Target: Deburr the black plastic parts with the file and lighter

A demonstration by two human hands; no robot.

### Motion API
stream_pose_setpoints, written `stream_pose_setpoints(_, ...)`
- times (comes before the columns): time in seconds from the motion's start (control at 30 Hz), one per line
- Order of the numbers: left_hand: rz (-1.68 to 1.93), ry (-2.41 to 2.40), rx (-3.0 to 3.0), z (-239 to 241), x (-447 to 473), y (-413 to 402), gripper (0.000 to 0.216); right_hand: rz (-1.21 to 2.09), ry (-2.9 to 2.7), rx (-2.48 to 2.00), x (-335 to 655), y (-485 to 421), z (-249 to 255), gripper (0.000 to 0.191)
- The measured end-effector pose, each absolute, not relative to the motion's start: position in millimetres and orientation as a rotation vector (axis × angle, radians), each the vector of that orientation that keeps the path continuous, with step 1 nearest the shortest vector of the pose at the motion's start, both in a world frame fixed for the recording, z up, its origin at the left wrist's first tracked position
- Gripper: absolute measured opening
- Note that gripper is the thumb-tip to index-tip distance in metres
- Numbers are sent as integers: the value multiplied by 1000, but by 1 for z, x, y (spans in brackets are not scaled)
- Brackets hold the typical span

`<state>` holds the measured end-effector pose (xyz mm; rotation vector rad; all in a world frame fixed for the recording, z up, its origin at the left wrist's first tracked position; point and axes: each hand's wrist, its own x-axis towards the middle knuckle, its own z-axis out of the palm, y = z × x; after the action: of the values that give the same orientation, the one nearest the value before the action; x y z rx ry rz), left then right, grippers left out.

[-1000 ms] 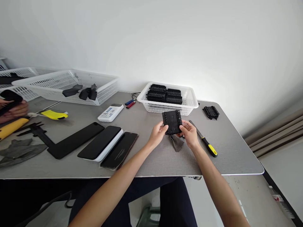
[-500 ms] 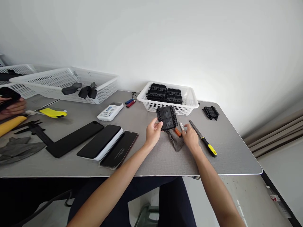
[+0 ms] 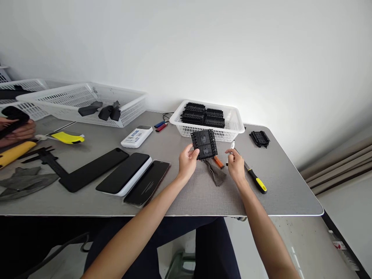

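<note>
My left hand (image 3: 188, 161) grips a black ribbed plastic part (image 3: 204, 143) by its lower left edge, holding it tilted up above the table. A white marker pen (image 3: 232, 145) is pinched in my right hand (image 3: 235, 164), its upper end pointing away from me. Between the hands lie an orange tool (image 3: 218, 162), partly hidden by the part, and a crumpled grey cloth (image 3: 216, 173). Just right of my right hand rests a file with a black and yellow handle (image 3: 258, 182). Behind the held part stands a white basket (image 3: 232, 133) with several similar black parts.
One more black part (image 3: 259, 139) lies at the right. Phones (image 3: 147, 182), a white device (image 3: 136, 136), lighters (image 3: 161, 127), calipers (image 3: 55, 164) and a yellow-handled cutter (image 3: 68, 137) spread leftward. Another person's hands (image 3: 21, 131) hold a black piece at far left, near a larger basket (image 3: 128, 114).
My right hand has lifted the marker pen from the table and turned it more upright. The left hand and the black part have hardly moved.
</note>
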<state>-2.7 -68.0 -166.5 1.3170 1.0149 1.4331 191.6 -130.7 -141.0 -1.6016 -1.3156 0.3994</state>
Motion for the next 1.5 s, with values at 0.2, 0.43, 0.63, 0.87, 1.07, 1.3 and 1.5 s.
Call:
stream_pose_setpoints(0.2,1429,1042,1329,-169,-3,-66,71,258,-1244,-1272,187,-137,-135,30)
stream_pose_setpoints(0.43,1446,1010,1382,-166,-2,-67,66,61,-1052,-1172,182,-143,-137,23)
stream_pose_setpoints(0.63,1428,949,1456,-160,0,-72,63,122,-1042,-1054,178,-148,-147,32)
stream_pose_setpoints(0.87,1403,901,1535,-152,0,-78,57,694,-1301,-1071,169,-142,-144,32)
stream_pose_setpoints(1.07,1367,887,1542,-151,2,-80,58,614,-1356,-1259,166,-137,-144,30)
stream_pose_setpoints(1.3,1350,861,1549,-150,3,-81,56,508,-1454,-1323,168,-138,-144,28)
stream_pose_setpoints(1.5,1356,858,1510,-151,4,-82,58,474,-1486,-1350,170,-137,-144,29)
